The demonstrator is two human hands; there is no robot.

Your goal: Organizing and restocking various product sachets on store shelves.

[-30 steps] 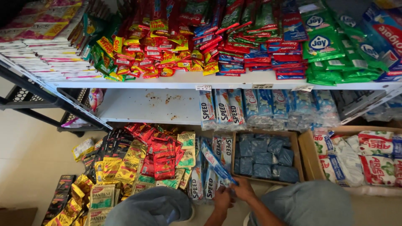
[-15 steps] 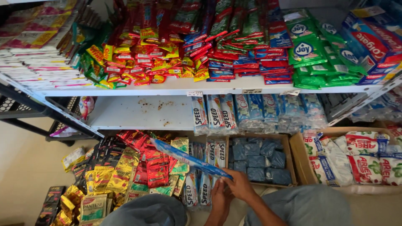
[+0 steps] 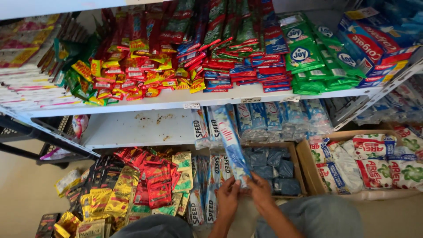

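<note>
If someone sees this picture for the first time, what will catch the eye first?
Both hands, left hand and right hand, hold up a long blue-and-white strip of sachets at bottom centre. Above, the white shelf is crowded with red and green packets. Lower left lie gold and red sachets; a cardboard box of bags stands right.

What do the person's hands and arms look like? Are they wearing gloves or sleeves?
No gloves at all. The left hand and the right hand are both bare, with fingers uncovered. The forearms are bare too: no sleeves show, and I can see no watch, ring or bracelet. Below the arms, the knees are covered in grey-blue trousers.
</note>
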